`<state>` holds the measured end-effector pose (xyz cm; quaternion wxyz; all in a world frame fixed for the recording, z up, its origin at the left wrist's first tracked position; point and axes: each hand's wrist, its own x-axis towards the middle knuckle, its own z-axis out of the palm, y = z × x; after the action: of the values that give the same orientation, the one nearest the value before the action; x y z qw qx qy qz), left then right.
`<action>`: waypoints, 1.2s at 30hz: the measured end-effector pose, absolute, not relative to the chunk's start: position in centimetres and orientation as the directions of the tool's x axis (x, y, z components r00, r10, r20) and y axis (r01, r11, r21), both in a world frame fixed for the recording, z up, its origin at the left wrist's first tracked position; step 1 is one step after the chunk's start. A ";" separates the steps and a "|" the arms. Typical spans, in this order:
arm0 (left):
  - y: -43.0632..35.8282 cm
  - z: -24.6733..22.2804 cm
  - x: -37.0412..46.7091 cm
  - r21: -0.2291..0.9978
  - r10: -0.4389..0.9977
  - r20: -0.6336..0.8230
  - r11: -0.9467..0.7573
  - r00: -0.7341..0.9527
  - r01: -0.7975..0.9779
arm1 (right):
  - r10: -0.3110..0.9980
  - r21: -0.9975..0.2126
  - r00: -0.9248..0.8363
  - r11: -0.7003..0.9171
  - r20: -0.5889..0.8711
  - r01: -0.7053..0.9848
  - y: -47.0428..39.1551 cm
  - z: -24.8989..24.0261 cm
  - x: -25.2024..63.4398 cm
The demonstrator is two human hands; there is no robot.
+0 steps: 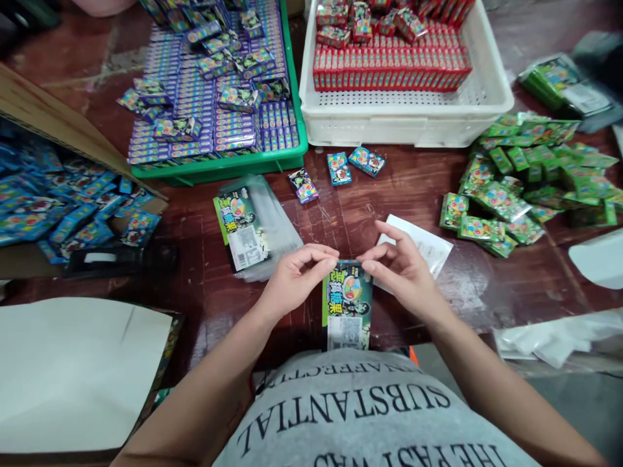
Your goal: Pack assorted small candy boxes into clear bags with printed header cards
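Observation:
A green and black printed candy bag (pixel 348 301) lies upright in front of my shirt at the table's near edge. My left hand (pixel 304 275) pinches its top left corner between thumb and fingertips. At the top right corner, the thumb and index finger of my right hand (pixel 402 266) grip the edge, its other fingers raised. A thin strip of blue shows along the bag's top edge. Left of my hands lies a stack of clear bags (pixel 257 227) with the same print. Beyond my hands are a purple candy box (pixel 302 185) and two blue candy boxes (pixel 339 169).
A green crate (pixel 219 165) of purple boxes and a white crate (pixel 409 126) of red boxes stand at the back. Green boxes (pixel 506 194) are heaped at right, blue boxes (pixel 92 201) in a carton at left. A white sheet (pixel 423 243) lies beside my right hand.

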<state>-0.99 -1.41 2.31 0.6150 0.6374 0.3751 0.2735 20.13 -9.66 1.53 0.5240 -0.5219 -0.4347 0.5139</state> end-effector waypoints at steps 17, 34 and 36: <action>-1.1 3.7 -1.6 0.983 0.749 -0.185 0.152 0.636 0.107 | 0.997 -0.986 -0.037 -0.064 -0.071 0.156 -9.4 5.6 23.4; -1.5 3.7 -0.6 0.989 0.768 -0.138 0.079 0.626 0.121 | 0.929 -0.605 -0.370 0.306 0.019 0.735 -6.5 7.9 22.2; -2.0 3.5 -0.6 0.989 0.775 -0.136 0.069 0.617 0.131 | 0.913 -0.586 -0.409 0.340 0.017 0.735 -6.8 7.8 22.1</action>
<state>-0.61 -2.01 3.52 0.6377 0.6340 0.3573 0.2525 22.06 -6.80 7.78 0.1743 -0.5151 -0.7997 0.2544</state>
